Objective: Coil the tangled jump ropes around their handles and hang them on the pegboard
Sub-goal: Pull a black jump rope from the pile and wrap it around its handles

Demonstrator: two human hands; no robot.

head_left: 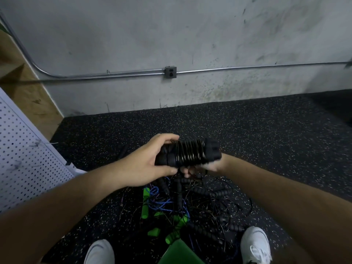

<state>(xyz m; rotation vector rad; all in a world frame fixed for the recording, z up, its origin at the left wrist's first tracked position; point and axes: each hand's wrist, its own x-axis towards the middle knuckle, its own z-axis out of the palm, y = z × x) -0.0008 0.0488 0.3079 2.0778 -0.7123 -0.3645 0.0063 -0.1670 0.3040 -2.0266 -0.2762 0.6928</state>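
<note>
The person is holding one black jump rope (pixel 189 153) at chest height in front of the body, above the floor (pixel 257 134). Its two ridged black handles are lying side by side, and the thin dark cord is sitting in tight, even turns around their middle. The left hand (pixel 144 164) is gripping the left end, thumb on top and fingers curled below. The right hand (pixel 211 165) is cupping the right end from beneath with fingers curled; most of it is hidden.

Straight below, a tangled pile (pixel 198 204) of black, blue and green-handled ropes is lying on the floor between two white shoes (pixel 255 244). The pegboard (pixel 24 149) is leaning at the left, near the left forearm. Open speckled floor is stretching ahead to the wall (pixel 171 35).
</note>
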